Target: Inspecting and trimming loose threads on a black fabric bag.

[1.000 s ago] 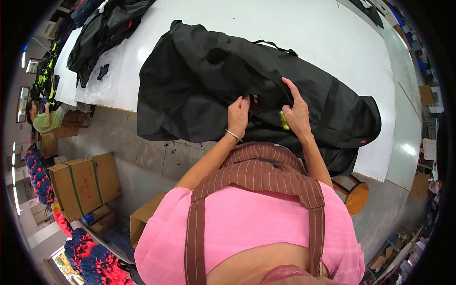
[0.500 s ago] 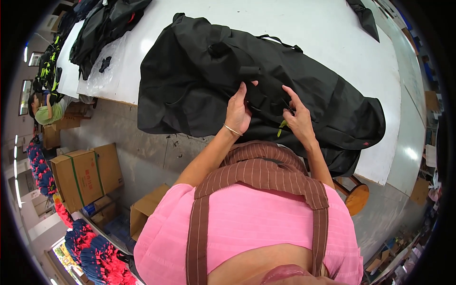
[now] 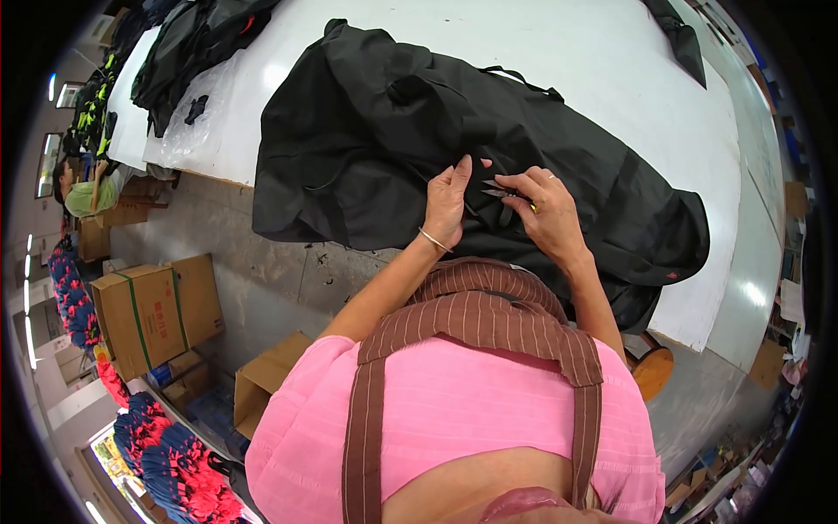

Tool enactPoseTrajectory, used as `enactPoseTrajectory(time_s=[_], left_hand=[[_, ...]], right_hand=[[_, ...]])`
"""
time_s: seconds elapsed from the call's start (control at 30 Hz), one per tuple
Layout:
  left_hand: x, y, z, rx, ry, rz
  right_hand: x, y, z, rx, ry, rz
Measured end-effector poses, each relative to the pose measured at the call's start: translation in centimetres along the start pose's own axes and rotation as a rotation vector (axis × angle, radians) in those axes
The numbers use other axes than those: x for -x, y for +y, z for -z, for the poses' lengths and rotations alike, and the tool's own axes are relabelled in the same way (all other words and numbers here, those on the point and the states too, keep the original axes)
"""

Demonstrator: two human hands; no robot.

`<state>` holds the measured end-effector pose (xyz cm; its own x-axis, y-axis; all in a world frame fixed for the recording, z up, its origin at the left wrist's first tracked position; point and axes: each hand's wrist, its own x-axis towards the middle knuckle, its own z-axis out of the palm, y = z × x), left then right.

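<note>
A large black fabric bag [image 3: 576, 166] with sewn straps lies spread across the white table in front of me. My left hand [image 3: 446, 208], a bracelet on its wrist, is closed on a black strap of the bag near its front edge, thumb raised against the cloth. In my right hand [image 3: 552, 217] is a small pair of thread snips [image 3: 497, 189], blades pointing left toward my left hand. The blades look slightly parted, and a bit of their yellow-green handle shows between my fingers. Black on black hides exactly where the strap runs.
The white table [image 3: 602, 52] carries more black fabric pieces [image 3: 188, 65] at the far left and one [image 3: 679, 39] at the far right. Cardboard boxes [image 3: 157, 314] stand on the floor at left, a wooden stool [image 3: 653, 371] at right. Another person [image 3: 92, 194] works at far left.
My right hand has turned and lifted the snips so that their blades now point at my left hand; before, they hung lower with the handle showing. My left hand has shifted slightly right.
</note>
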<state>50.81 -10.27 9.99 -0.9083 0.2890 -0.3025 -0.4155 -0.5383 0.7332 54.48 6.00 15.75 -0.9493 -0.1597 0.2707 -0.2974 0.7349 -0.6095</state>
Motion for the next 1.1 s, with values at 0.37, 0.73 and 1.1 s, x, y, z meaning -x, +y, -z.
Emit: enactPoseTrajectory(time_s=[0.37,0.73,1.1], left_hand=[[-0.3,-0.3,0.6,-0.107,0.073,-0.041],[1.3,-0.8,0.8,-0.137,0.053,0.076],[1.1,-1.0,1.1,-0.146,0.045,0.048]], right_hand=[[-0.3,0.8,-1.1,-0.352,-0.132,-0.119],[2.2,1.3,-3.0,-0.391,-0.088,-0.106],[2.3,1.4,-3.3,-0.492,-0.011,-0.264]])
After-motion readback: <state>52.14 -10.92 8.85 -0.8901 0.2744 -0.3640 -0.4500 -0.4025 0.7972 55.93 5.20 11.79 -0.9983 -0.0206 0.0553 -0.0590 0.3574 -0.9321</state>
